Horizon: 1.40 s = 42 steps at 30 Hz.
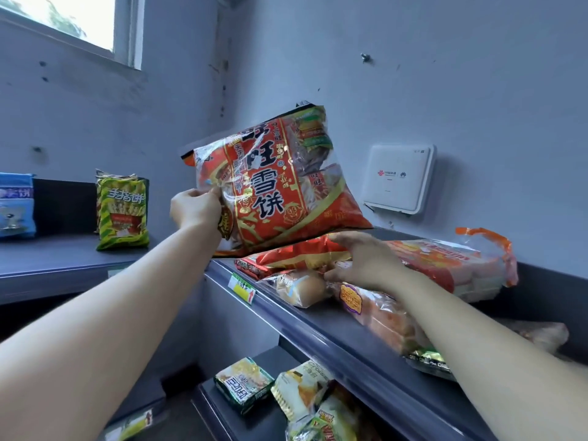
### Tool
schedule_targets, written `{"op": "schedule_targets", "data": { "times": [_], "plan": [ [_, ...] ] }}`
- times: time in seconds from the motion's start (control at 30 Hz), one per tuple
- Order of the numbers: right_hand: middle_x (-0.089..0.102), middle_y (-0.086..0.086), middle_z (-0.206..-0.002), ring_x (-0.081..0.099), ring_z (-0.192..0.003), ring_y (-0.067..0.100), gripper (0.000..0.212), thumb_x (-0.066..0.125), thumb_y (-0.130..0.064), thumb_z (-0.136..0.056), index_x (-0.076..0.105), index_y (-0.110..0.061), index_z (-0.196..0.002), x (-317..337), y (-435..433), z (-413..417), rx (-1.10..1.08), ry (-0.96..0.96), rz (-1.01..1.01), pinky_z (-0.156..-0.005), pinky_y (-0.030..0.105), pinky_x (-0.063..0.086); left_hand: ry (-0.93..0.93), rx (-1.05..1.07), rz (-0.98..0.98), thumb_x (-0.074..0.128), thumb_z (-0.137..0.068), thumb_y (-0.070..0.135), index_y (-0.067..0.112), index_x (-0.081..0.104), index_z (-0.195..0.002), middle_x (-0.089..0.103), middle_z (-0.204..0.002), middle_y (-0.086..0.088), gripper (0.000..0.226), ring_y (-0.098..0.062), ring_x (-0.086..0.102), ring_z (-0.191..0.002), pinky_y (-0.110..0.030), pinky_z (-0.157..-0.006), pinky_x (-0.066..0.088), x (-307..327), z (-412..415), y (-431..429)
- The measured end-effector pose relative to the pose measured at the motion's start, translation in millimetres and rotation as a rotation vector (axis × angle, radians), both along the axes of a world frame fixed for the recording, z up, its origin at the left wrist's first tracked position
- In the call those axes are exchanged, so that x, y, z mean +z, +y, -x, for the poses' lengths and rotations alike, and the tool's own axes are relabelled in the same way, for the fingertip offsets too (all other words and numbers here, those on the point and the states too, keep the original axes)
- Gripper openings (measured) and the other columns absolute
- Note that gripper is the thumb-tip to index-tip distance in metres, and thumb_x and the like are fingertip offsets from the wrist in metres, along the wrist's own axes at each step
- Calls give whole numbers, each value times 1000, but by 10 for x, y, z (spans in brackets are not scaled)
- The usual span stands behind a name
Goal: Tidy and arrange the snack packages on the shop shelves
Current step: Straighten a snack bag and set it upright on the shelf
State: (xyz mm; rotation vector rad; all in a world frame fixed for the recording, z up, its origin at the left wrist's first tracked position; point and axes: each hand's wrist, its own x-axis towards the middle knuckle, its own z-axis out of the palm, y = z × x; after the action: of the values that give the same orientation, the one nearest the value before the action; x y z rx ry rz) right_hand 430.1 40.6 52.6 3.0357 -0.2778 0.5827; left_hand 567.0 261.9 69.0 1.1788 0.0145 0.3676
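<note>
- Left hand [195, 210]: my arm is stretched up and forward, and my thumb and curled fingers pinch the left edge of the big red bag [276, 186].
- Big red bag: a rice-cracker pack with a clear window. It is tilted up and leans toward the wall, with its lower edge on the flat red bag [296, 254] at the corner end of the top shelf [318, 323].
- Right hand [362, 259]: palm down, my fingers reach out nearly straight over the flat red bag and rest on it. My thumb lies beside the bread pack [299, 286]. I cannot tell whether it grips anything.
- Flat red bag: it lies on the top shelf under the big red bag and partly over the bread pack.
- Bread pack: clear wrap, at the front edge of the shelf, just behind the price tag [241, 288].
- Orange-labelled pack [378, 313]: clear wrap, lying flat under my right forearm.
- Pale bag with orange trim [461, 262]: it lies flat on the same shelf, to the right of my right hand.
- Green and yellow bag [122, 211]: upright on the side shelf [57, 256], well apart from the blue bag [16, 205] at the left edge of view.
- Lower shelf [222, 418]: it holds a green packet [243, 388] and a yellow packet [302, 393], lying side by side.
- White box [399, 178]: fixed to the wall behind the top shelf.
- Window [63, 17]: upper left.
</note>
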Motion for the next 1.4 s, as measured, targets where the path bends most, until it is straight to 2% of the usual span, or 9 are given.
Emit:
{"op": "schedule_targets", "data": {
  "times": [0.2,0.37,0.47,0.6,0.7,0.8,0.97,1.1,1.4],
  "plan": [
    [20,6,-154,14,-144,30,113,63,-80,-57,12,-40,-148,-134,113,-475,-10,143,291,-116,52,11,19,-24,27,69,-88,23,15,63,-71,67,-86,-7,20,-20,63,-73,-28,-65,52,-42,-371,-24],
    [5,5,-160,-4,-147,31,96,42,-92,-61,25,-48,-144,-174,308,-780,60,274,316,-112,63,-11,50,-82,53,71,-86,24,14,63,-70,69,-88,-8,20,-25,68,-81,-38,-78,59,-35,-725,-25],
    [22,6,-156,17,-144,30,102,37,-96,-57,32,-40,-143,-144,377,-986,2,158,299,-113,61,8,48,-108,31,71,-86,24,11,66,-79,68,-90,-8,16,-22,64,-76,-32,-69,56,9,-908,-41],
    [35,4,-150,30,-138,30,114,53,-88,-58,16,-29,-148,-136,359,-1198,-149,173,394,-110,54,20,45,-159,30,70,-87,25,11,64,-76,67,-90,-9,19,-24,65,-78,-36,-76,57,62,-1089,-91],
    [37,2,-147,31,-136,31,94,62,-71,-68,24,-33,-146,-127,333,-1253,-266,229,374,-109,62,15,44,-182,24,70,-87,26,13,63,-74,66,-88,-8,20,-23,63,-77,-34,-74,55,74,-1180,-122],
    [41,3,-139,35,-131,32,65,64,-35,-79,38,-31,-138,-44,328,-1236,-356,264,373,-106,70,16,40,-203,27,69,-88,23,14,61,-69,64,-81,-6,23,-22,62,-75,-31,-71,54,56,-1240,-161],
    [49,5,-128,44,-121,32,50,62,-20,-84,50,-24,-132,73,193,-1078,-489,314,436,-93,45,46,61,-232,20,68,-89,23,15,59,-67,60,-74,-2,25,-17,57,-65,-29,-66,51,1,-1256,-253],
    [53,4,-122,48,-115,31,44,57,-14,-88,53,-25,-130,129,39,-801,-510,300,473,-71,37,40,55,-253,11,66,-90,22,14,58,-67,60,-74,-3,26,-19,59,-68,-30,-65,51,-6,-1227,-378],
    [52,1,-118,47,-115,26,38,50,-10,-89,54,-26,-123,345,-215,-294,-541,64,404,-72,36,40,56,-325,7,65,-91,21,10,63,-80,61,-81,-5,16,-18,59,-70,-26,-59,47,9,-1100,-776]
  ]
}}
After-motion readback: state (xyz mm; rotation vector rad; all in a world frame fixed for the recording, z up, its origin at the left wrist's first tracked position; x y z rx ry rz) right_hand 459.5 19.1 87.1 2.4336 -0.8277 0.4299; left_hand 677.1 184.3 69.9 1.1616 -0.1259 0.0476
